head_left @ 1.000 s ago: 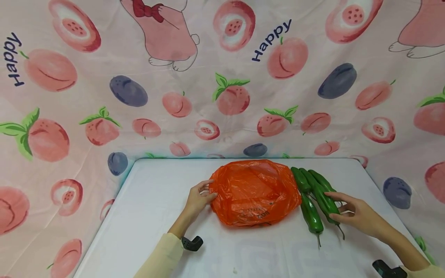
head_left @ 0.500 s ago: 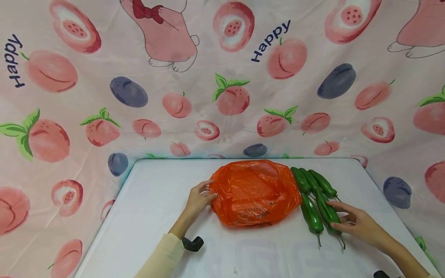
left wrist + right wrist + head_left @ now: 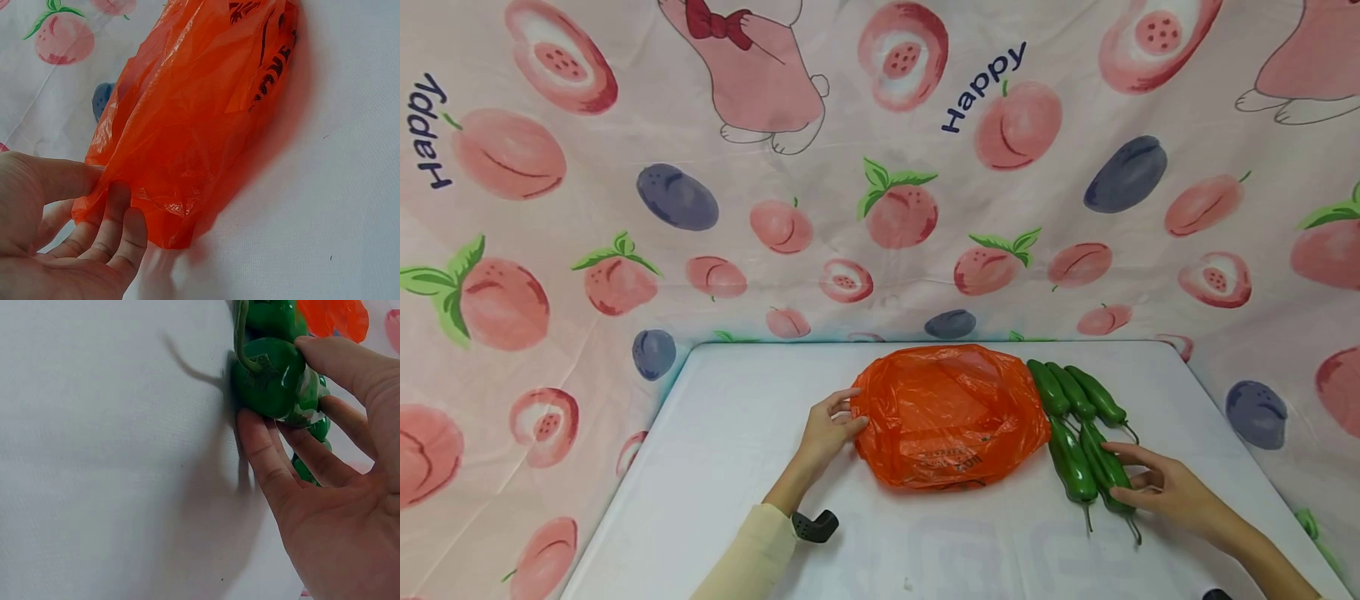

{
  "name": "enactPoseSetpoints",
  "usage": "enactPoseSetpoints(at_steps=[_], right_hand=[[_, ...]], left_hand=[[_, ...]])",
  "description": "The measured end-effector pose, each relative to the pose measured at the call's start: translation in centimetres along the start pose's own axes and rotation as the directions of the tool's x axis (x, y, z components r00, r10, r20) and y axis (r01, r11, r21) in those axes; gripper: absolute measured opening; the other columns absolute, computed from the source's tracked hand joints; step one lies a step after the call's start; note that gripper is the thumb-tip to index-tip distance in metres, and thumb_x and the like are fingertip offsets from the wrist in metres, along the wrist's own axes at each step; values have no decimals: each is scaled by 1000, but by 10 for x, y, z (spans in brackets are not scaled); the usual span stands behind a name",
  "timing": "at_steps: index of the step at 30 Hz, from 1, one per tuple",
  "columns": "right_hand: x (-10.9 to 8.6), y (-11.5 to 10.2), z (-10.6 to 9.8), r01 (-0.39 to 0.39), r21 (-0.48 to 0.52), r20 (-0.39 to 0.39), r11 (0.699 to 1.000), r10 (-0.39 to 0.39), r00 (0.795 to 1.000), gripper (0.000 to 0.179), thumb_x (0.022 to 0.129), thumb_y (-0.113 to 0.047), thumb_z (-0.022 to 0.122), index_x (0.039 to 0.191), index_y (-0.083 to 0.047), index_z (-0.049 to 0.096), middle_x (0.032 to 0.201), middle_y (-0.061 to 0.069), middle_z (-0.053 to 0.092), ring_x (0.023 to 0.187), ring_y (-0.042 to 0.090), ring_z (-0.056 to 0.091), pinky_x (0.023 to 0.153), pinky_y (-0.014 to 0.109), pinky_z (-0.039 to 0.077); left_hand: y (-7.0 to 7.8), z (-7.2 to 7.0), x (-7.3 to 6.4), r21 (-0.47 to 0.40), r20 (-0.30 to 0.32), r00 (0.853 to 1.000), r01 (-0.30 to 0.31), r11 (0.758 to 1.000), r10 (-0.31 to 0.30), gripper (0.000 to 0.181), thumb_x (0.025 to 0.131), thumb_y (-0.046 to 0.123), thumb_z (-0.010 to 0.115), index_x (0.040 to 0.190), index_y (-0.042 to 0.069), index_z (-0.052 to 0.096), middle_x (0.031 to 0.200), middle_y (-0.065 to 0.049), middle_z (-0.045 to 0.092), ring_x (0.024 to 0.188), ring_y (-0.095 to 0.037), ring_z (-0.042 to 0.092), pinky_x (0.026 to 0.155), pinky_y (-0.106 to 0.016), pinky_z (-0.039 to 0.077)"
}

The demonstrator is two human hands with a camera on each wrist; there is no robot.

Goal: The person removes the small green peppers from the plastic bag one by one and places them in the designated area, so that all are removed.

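Note:
My left hand point(image 3: 826, 432) pinches the left edge of a crinkled orange plastic bag point(image 3: 951, 408) with dark printing. In the left wrist view the thumb and fingers nip the bag's thin film point(image 3: 169, 150). On the right, my right hand point(image 3: 1172, 492) grips a long green chili pepper point(image 3: 1103, 467) near its stem end, thumb on one side and fingers on the other. That pepper lies beside another green pepper point(image 3: 1073, 467) in the front row. Three more peppers point(image 3: 1096, 396) form a row behind them, close to the bag's right edge.
Everything lies on a white tabletop point(image 3: 730, 400). A pink fruit-print cloth point(image 3: 880, 275) hangs behind the table and down its sides. A black wrist device point(image 3: 815, 526) sits at my left wrist.
My right hand has drawn the green pepper toward me, off the back row and alongside the front pepper. The left hand and the bag have stayed in place.

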State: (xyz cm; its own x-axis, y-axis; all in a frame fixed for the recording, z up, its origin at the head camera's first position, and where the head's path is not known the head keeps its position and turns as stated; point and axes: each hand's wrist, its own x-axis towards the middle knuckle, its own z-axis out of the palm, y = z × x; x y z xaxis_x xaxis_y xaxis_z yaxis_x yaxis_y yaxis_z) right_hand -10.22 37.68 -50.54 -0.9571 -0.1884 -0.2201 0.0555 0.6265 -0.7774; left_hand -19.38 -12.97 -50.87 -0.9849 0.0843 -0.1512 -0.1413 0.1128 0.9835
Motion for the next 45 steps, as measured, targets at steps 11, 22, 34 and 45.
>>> enactPoseSetpoints(at_steps=[11,22,34,45], right_hand=[[4,-1,-1,-11,-29,21,1000,12,1000,74,90,-26,80,150,1,46,149,32,45,99,25,62,73,28,53],[5,1,-2,20,-23,34,1000,-19,999,71,92,-25,79,150,1,46,149,32,45,95,23,62,72,28,52],[5,2,-1,48,-18,29,999,-47,998,71,92,-24,78,150,2,46,147,32,46,94,20,63,74,28,54],[7,-5,-6,75,-36,64,997,-73,995,74,92,-23,78,151,3,41,133,33,56,93,25,66,74,27,56]], left_hand=[[-3,-2,2,-6,-5,1000,5,1000,-5,52,93,-1,72,143,6,58,120,-20,58,85,-17,67,72,-29,59],[21,0,-14,-3,12,1000,2,1000,-2,50,94,-5,69,142,-1,56,117,-22,58,85,-18,67,75,-32,59],[-2,-5,2,5,22,1000,-15,1000,15,52,93,-2,72,142,5,58,116,-19,60,85,-19,68,72,-33,59],[-2,-17,1,114,137,987,-99,989,83,52,95,13,75,145,15,57,116,-15,61,82,-26,69,71,-45,61]])
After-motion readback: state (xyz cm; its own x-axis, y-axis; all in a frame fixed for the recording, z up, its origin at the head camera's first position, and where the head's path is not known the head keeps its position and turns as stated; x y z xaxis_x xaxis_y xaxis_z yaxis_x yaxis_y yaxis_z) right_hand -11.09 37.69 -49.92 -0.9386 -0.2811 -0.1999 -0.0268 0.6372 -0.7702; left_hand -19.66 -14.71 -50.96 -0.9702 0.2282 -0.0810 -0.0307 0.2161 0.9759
